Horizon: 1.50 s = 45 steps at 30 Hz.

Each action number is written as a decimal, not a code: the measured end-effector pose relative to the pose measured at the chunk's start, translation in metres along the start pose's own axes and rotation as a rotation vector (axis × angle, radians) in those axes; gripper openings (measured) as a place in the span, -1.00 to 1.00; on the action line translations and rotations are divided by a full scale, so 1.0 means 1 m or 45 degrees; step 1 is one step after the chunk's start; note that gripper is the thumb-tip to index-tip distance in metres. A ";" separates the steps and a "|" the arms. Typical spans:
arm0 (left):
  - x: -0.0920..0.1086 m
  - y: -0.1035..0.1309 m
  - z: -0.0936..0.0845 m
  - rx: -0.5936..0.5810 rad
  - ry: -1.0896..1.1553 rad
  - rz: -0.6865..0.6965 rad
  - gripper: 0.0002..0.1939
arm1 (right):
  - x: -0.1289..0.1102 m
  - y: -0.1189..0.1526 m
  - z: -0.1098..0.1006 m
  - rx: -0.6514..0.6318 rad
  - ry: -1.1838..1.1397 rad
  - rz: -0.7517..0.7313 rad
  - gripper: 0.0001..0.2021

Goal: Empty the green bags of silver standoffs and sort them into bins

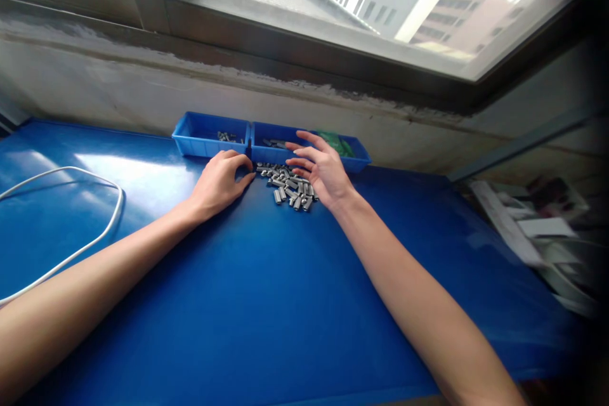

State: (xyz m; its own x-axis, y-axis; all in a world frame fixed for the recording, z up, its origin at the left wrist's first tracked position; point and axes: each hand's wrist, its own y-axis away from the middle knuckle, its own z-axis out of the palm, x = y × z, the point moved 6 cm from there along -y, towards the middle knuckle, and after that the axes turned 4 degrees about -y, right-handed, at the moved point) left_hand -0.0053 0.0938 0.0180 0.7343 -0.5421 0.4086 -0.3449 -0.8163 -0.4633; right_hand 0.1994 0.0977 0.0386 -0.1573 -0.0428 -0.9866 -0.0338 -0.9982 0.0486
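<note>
My left hand (220, 183) rests on the blue table at the left edge of a heap of small metal pieces (291, 189). Its thumb and index fingertips come close together in a pinch beside the heap; anything between them is too small to make out. Above the heap's right side hangs my right hand (323, 168), open, fingers spread and pointing left, nothing visible in it. The metal pieces look like short silvery cylinders or blocks. Just behind both hands stand a left blue bin (190, 146) with a few small metal parts and another blue bin (266, 154) holding dark strip-like pieces.
Green plastic packaging (335, 143) lies in the right end of the blue bins. A white cable (114, 219) loops over the table (266, 311) at left. The wall and window frame (304, 57) rise behind the bins. Blurred boxes and papers (547, 228) sit at right.
</note>
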 end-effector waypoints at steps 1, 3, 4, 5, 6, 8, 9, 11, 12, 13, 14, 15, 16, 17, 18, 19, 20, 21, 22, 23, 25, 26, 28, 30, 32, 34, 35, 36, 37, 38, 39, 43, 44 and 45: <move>0.000 0.000 0.000 -0.006 0.003 -0.004 -0.82 | 0.000 0.000 0.000 -0.010 -0.004 0.003 -0.57; 0.000 -0.001 0.000 -0.014 0.014 -0.008 -0.84 | 0.001 0.000 0.001 -0.034 -0.013 0.008 -0.59; 0.000 -0.001 0.000 -0.011 0.019 -0.009 -0.85 | 0.001 0.000 0.002 -0.044 -0.016 0.010 -0.61; 0.000 -0.001 -0.001 -0.004 0.025 -0.010 -0.86 | 0.001 0.000 0.003 -0.051 -0.018 0.013 -0.62; 0.000 -0.001 -0.001 0.008 0.033 -0.014 -0.86 | 0.001 0.000 0.003 -0.056 -0.019 0.015 -0.63; -0.001 -0.001 -0.002 0.045 0.078 -0.039 -0.85 | 0.001 0.001 0.005 -0.063 -0.022 0.020 -0.65; -0.002 -0.001 -0.003 0.072 0.126 -0.066 -0.84 | 0.001 0.001 0.005 -0.071 -0.021 0.023 -0.67; -0.007 -0.002 -0.005 0.134 0.273 -0.147 -0.81 | 0.000 0.003 0.008 -0.101 -0.015 0.028 -0.70; -0.009 -0.002 -0.006 0.161 0.360 -0.195 -0.80 | 0.001 0.004 0.009 -0.121 -0.008 0.032 -0.71; -0.011 -0.002 -0.007 0.178 0.449 -0.239 -0.78 | 0.001 0.005 0.011 -0.141 0.001 0.035 -0.72; -0.012 -0.003 -0.007 0.182 0.535 -0.276 -0.76 | 0.001 0.006 0.012 -0.162 0.014 0.039 -0.72; -0.012 -0.003 -0.007 0.176 0.615 -0.301 -0.74 | 0.002 0.006 0.014 -0.182 0.028 0.044 -0.72; -0.012 -0.003 -0.007 0.164 0.690 -0.320 -0.72 | 0.003 0.007 0.016 -0.202 0.043 0.052 -0.72; -0.012 -0.003 -0.007 0.149 0.763 -0.333 -0.71 | 0.004 0.008 0.017 -0.221 0.058 0.060 -0.71; -0.011 -0.003 -0.007 0.135 0.831 -0.342 -0.70 | 0.005 0.009 0.019 -0.241 0.073 0.071 -0.70; -0.011 -0.003 -0.007 0.125 0.892 -0.349 -0.69 | 0.006 0.009 0.021 -0.259 0.089 0.083 -0.70; -0.010 -0.002 -0.007 0.118 0.944 -0.352 -0.68 | 0.007 0.010 0.022 -0.276 0.106 0.092 -0.70; -0.010 -0.002 -0.007 0.113 0.985 -0.350 -0.66 | 0.008 0.011 0.023 -0.290 0.123 0.097 -0.70; -0.009 -0.002 -0.007 0.107 1.017 -0.341 -0.64 | 0.009 0.011 0.025 -0.304 0.141 0.098 -0.70; -0.008 -0.002 -0.007 0.102 1.039 -0.327 -0.62 | 0.010 0.012 0.026 -0.318 0.160 0.097 -0.70; -0.006 -0.002 -0.007 0.081 1.072 -0.300 -0.57 | 0.012 0.013 0.028 -0.348 0.191 0.087 -0.70; -0.005 -0.002 -0.007 0.066 1.086 -0.294 -0.56 | 0.013 0.013 0.029 -0.369 0.206 0.082 -0.70; -0.005 -0.002 -0.006 0.043 1.115 -0.307 -0.55 | 0.015 0.013 0.032 -0.406 0.235 0.070 -0.71; -0.005 -0.001 -0.006 0.039 1.136 -0.328 -0.56 | 0.016 0.013 0.034 -0.430 0.256 0.051 -0.72; -0.006 0.000 -0.005 0.038 1.141 -0.329 -0.58 | 0.017 0.013 0.035 -0.439 0.268 0.031 -0.73; -0.006 0.000 -0.004 0.031 1.132 -0.303 -0.61 | 0.016 0.014 0.036 -0.446 0.286 0.001 -0.73; -0.007 0.000 -0.004 0.037 1.123 -0.287 -0.63 | 0.016 0.014 0.036 -0.441 0.309 -0.028 -0.73; -0.007 0.000 -0.004 0.050 1.112 -0.274 -0.65 | 0.015 0.014 0.036 -0.422 0.349 -0.076 -0.75; -0.008 -0.001 -0.005 0.081 1.098 -0.266 -0.66 | 0.013 0.014 0.034 -0.384 0.411 -0.151 -0.77; -0.010 -0.002 -0.007 0.127 1.078 -0.270 -0.68 | 0.010 0.014 0.032 -0.329 0.496 -0.250 -0.79; -0.012 -0.002 -0.010 0.185 1.051 -0.286 -0.69 | 0.007 0.015 0.030 -0.266 0.595 -0.362 -0.81; -0.026 -0.005 -0.026 0.453 0.862 -0.416 -0.71 | 0.000 0.022 0.026 -0.127 0.959 -0.755 -0.84; -0.029 -0.006 -0.030 0.505 0.822 -0.442 -0.71 | 0.000 0.024 0.025 -0.128 1.001 -0.819 -0.83; -0.032 -0.006 -0.033 0.546 0.797 -0.463 -0.71 | 0.000 0.026 0.025 -0.133 1.028 -0.874 -0.83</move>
State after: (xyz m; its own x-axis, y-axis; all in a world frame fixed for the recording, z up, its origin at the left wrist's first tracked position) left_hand -0.0456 0.1095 0.0337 0.2535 -0.3736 0.8923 0.1954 -0.8836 -0.4255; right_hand 0.1743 0.0731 0.0440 0.5658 0.5541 -0.6106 0.2243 -0.8160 -0.5327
